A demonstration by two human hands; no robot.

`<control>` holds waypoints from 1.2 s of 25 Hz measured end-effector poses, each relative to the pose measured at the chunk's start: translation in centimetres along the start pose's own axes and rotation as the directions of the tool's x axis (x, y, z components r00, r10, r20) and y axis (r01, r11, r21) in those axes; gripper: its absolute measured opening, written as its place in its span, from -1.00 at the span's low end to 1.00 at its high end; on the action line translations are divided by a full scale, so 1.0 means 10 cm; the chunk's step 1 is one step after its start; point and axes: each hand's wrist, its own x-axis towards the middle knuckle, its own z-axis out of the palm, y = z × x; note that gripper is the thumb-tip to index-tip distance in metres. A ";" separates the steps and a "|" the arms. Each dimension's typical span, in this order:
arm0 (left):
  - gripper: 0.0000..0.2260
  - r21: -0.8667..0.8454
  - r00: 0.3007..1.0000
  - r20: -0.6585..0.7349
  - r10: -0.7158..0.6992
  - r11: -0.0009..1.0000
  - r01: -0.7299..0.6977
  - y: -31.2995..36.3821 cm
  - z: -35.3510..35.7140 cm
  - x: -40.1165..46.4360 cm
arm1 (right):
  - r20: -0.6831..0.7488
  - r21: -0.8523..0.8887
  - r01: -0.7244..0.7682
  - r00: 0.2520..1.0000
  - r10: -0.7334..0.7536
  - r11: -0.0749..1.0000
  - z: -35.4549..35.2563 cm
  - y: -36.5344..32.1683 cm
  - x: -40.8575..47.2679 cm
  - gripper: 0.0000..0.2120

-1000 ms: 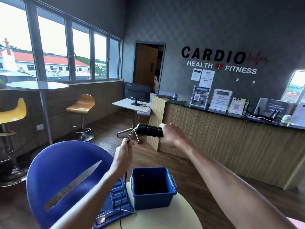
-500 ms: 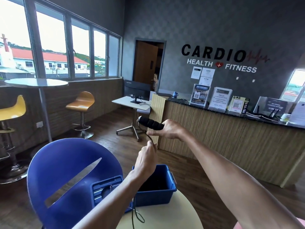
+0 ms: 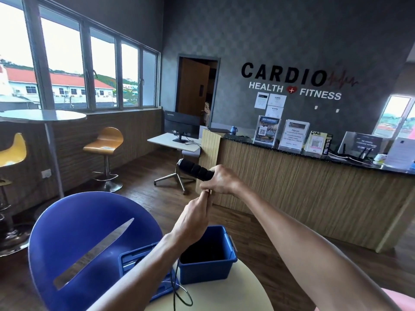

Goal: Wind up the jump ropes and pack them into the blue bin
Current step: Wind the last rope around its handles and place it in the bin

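My right hand (image 3: 221, 180) grips the black foam handle (image 3: 195, 169) of a jump rope, held level above the table with its free end pointing left. Just below it my left hand (image 3: 195, 217) pinches the thin dark cord, fingertips up against my right fist. The cord (image 3: 177, 286) hangs down from my left hand and loops onto the table. The open blue bin (image 3: 226, 263) stands on the round cream table (image 3: 242, 292) under my hands; its inside is dark. The bin's blue lid (image 3: 134, 258) lies to its left, partly behind my left forearm.
A blue plastic chair (image 3: 89, 232) stands at the table's left. Wooden floor lies beyond, with a wood-fronted reception counter (image 3: 303, 194) at the right, a small desk with a monitor (image 3: 182, 127), an orange stool (image 3: 105, 142) and a high round table (image 3: 42, 115) by the windows.
My left hand has moved right and up along the cord, from left of the handle to just under my right fist. The handle has tilted slightly. The camera view has shifted a little.
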 end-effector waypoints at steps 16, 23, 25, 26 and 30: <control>-0.48 0.397 0.835 0.527 -0.160 0.915 -0.075 -0.34 -0.80 0.52 | 0.296 -0.391 0.403 0.906 -0.302 0.828 0.23 -0.04 -1.02 -0.45; -0.72 0.448 0.965 0.216 -0.151 0.893 0.040 0.39 -0.39 0.37 | -0.104 -0.347 -0.031 0.995 -0.006 0.937 0.73 0.32 -0.59 -0.46; -0.74 0.344 0.973 0.068 -0.219 0.921 0.183 0.47 -0.21 0.18 | -0.165 -0.270 -0.014 0.986 -0.032 0.963 0.75 0.38 -0.51 -0.57; -0.75 0.245 0.965 0.006 -0.262 0.936 0.253 0.45 -0.13 0.07 | -0.188 -0.250 -0.004 0.981 -0.044 0.968 0.75 0.40 -0.48 -0.59; -0.77 -0.167 0.865 -0.049 -0.499 0.858 0.485 0.43 0.09 -0.35 | -0.216 -0.190 0.072 0.970 -0.114 0.979 0.72 0.41 -0.45 -0.55</control>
